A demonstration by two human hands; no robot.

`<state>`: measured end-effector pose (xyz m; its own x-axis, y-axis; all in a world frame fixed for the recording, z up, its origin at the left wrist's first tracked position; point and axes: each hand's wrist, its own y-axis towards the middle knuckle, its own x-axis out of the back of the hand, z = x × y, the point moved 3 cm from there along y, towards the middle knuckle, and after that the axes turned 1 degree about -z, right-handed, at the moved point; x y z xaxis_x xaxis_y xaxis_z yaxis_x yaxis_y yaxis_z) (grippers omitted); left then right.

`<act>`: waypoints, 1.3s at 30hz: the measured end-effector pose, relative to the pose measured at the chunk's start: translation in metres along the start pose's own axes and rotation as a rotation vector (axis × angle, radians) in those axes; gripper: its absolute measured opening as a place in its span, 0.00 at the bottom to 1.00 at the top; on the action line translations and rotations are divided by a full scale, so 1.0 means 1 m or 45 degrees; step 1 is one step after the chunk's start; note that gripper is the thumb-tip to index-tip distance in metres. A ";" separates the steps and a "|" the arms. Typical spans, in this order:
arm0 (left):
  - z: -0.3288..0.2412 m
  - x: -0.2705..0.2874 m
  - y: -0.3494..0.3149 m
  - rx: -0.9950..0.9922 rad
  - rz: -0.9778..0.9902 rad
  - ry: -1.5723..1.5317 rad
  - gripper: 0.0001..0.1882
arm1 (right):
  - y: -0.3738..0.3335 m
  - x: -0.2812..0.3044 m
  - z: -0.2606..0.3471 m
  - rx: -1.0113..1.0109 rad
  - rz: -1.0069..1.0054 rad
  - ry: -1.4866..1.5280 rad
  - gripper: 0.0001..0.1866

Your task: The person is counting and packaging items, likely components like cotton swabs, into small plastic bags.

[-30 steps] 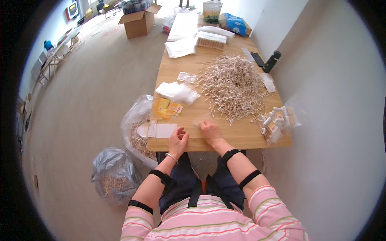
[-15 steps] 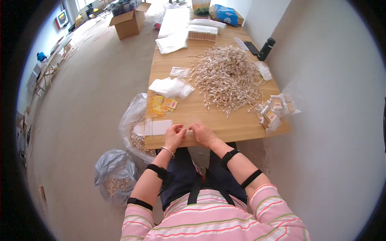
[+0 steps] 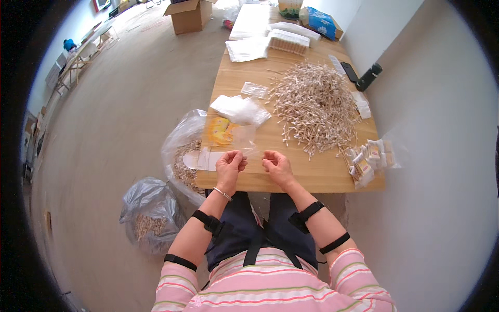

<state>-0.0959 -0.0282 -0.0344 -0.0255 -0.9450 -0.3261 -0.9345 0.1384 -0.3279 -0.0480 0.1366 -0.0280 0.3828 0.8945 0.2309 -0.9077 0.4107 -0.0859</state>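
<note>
A small clear plastic bag (image 3: 244,138) stands up from the pinched fingertips of my left hand (image 3: 229,170). Across a short gap to its right, my right hand (image 3: 278,169) has its fingers curled in with thumb against them; anything between them is too small to make out. Both hands are over the table's near edge. Under and left of my left hand lies a white flat card or box (image 3: 208,160). Yellow printed packets (image 3: 220,131) rest just beyond it, partly behind the clear bag. A large heap of cotton swabs (image 3: 316,106) spreads farther back.
Clear bags (image 3: 240,109) lie in a pile left of the heap. Filled swab packs (image 3: 370,158) sit at the right edge. A dark bottle (image 3: 369,77) and phone (image 3: 349,72) stand near the wall. Sacks of swabs (image 3: 150,208) are on the floor at left.
My hands have moved apart and up off the tabletop. The clear bag now shows raised in my left hand. The whole view has shifted slightly.
</note>
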 end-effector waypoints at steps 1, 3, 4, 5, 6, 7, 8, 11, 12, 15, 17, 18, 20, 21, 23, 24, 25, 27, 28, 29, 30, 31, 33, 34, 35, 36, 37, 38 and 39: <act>-0.004 0.003 -0.002 0.020 -0.022 -0.066 0.06 | -0.001 -0.008 0.008 -0.101 0.175 0.187 0.10; -0.010 0.005 -0.005 0.038 -0.054 -0.137 0.07 | 0.000 -0.020 0.020 -0.208 0.360 0.369 0.10; -0.011 0.004 -0.006 0.049 -0.052 -0.169 0.07 | 0.003 -0.025 0.024 -0.194 0.375 0.401 0.09; -0.012 0.003 -0.007 0.059 -0.049 -0.201 0.07 | 0.005 -0.030 0.028 -0.182 0.389 0.433 0.08; -0.012 0.007 -0.006 0.054 -0.063 -0.206 0.07 | 0.006 -0.036 0.033 -0.182 0.405 0.431 0.08; -0.011 0.011 -0.006 0.053 -0.054 -0.209 0.08 | 0.007 -0.041 0.037 -0.213 0.375 0.424 0.07; -0.010 0.014 -0.006 0.053 -0.044 -0.212 0.09 | 0.007 -0.046 0.041 -0.243 0.345 0.417 0.07; -0.014 0.021 -0.006 -0.054 -0.113 -0.287 0.12 | 0.012 -0.058 0.047 -0.200 0.309 0.393 0.07; -0.015 0.018 -0.007 -0.056 -0.123 -0.293 0.12 | 0.014 -0.061 0.047 -0.201 0.320 0.388 0.07; -0.023 0.025 -0.016 -0.377 -0.487 -0.192 0.13 | 0.019 -0.069 0.048 -0.159 0.258 0.393 0.07; -0.024 0.028 -0.020 -0.342 -0.194 -0.052 0.13 | 0.021 -0.075 0.051 -0.107 0.283 0.400 0.08; -0.027 0.031 -0.021 -0.346 -0.206 -0.052 0.13 | 0.020 -0.079 0.052 -0.108 0.295 0.401 0.08; -0.030 0.034 -0.020 -0.241 -0.204 -0.074 0.11 | 0.018 -0.086 0.055 -0.067 0.370 0.370 0.07; -0.031 0.037 -0.019 -0.244 -0.212 -0.075 0.11 | 0.017 -0.088 0.056 -0.067 0.379 0.371 0.07; -0.031 0.045 -0.015 -0.253 -0.237 -0.163 0.08 | 0.015 -0.093 0.060 0.001 0.428 0.329 0.07; -0.033 0.046 -0.014 -0.254 -0.239 -0.164 0.08 | 0.016 -0.093 0.058 0.001 0.430 0.329 0.07; -0.036 0.048 -0.012 -0.264 -0.285 -0.149 0.08 | 0.016 -0.093 0.058 0.078 0.452 0.189 0.07; -0.037 0.052 -0.007 -0.277 -0.336 -0.134 0.08 | 0.012 -0.096 0.057 0.157 0.480 0.050 0.07; -0.042 0.056 -0.006 -0.549 -0.398 0.062 0.08 | 0.007 -0.099 0.057 0.236 0.443 -0.091 0.08; -0.046 0.058 -0.007 -0.818 -0.458 0.262 0.07 | 0.003 -0.103 0.058 0.316 0.405 -0.232 0.09; -0.050 0.054 -0.009 -0.821 -0.458 0.257 0.07 | 0.004 -0.102 0.059 0.319 0.404 -0.236 0.09; -0.055 0.047 -0.014 -0.882 -0.461 0.386 0.07 | 0.006 -0.100 0.060 0.331 0.312 -0.283 0.10; -0.059 0.045 -0.020 -0.943 -0.477 0.517 0.07 | 0.007 -0.101 0.067 0.346 0.231 -0.329 0.11; -0.058 0.047 -0.022 -0.972 -0.472 0.572 0.06 | 0.006 -0.101 0.076 0.389 0.162 -0.348 0.10; -0.058 0.050 -0.022 -0.999 -0.469 0.628 0.05 | 0.006 -0.102 0.082 0.432 0.093 -0.367 0.09; -0.059 0.051 -0.022 -1.000 -0.477 0.625 0.05 | 0.007 -0.104 0.081 0.437 0.100 -0.369 0.09; -0.059 0.052 -0.021 -1.024 -0.497 0.640 0.06 | 0.008 -0.106 0.083 0.626 0.091 -0.419 0.08; -0.060 0.054 -0.021 -1.049 -0.517 0.656 0.07 | 0.007 -0.109 0.085 0.817 0.082 -0.466 0.06; -0.058 0.058 -0.018 -1.048 -0.534 0.656 0.07 | 0.007 -0.114 0.085 0.823 0.097 -0.464 0.06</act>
<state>-0.1011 -0.1027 0.0043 0.3876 -0.9091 0.1526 -0.8511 -0.2894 0.4381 -0.1124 0.0225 0.0277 0.3359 0.7547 0.5636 -0.8925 0.0637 0.4466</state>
